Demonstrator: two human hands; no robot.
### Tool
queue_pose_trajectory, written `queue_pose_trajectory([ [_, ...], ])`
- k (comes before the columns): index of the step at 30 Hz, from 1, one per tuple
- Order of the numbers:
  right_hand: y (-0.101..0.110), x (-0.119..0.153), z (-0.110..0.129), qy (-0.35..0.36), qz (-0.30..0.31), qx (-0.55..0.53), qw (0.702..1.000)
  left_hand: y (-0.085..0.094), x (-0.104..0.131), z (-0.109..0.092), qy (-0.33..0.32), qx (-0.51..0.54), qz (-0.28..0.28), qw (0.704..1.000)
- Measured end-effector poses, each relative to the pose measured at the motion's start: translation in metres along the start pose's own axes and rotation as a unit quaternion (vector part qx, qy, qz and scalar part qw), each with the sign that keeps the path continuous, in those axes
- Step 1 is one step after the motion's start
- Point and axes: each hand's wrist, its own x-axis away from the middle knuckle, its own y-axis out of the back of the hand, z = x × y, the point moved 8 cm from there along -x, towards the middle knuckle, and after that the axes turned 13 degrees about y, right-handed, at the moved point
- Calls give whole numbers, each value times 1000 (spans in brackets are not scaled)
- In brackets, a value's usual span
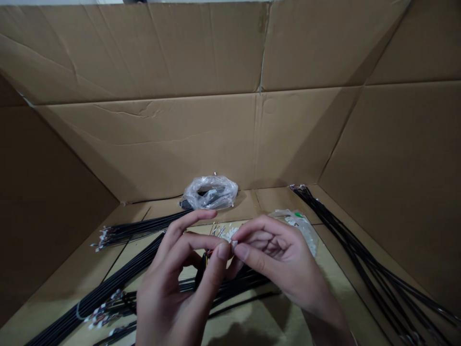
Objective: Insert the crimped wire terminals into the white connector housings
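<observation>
My left hand [187, 274] pinches thin coloured wires [209, 254] between thumb and index finger, at the end of a black cable [199, 273]. Facing it, my right hand [275, 257] holds a small white connector [234, 243] between thumb and index finger, right at the left fingertips. Fingers hide most of the connector, so I cannot tell whether the wires sit inside it. Behind the hands lies a pile of small white connectors [229, 232], and below them run several black cables [245, 288].
Cardboard walls [201, 134] enclose the work surface. Bundles of black cables lie at the left [118, 278] and right [345, 250]. A clear plastic bag [211, 192] sits against the back wall; another bag with white pieces [304, 228] is behind my right hand.
</observation>
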Motion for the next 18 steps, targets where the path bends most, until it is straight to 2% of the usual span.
queue_pose_trajectory([
  [4, 1, 0, -3, -14, 1, -10, 1000, 1, 0, -1, -4, 4, -12, 1000],
  [9, 0, 1, -3, -21, 6, -14, 1000, 1, 2, -4, -21, -1, 0, 1000],
  [18, 0, 0, 1, 9, -2, 11, 1000, 2, 2, -3, -41, -9, -2, 999],
])
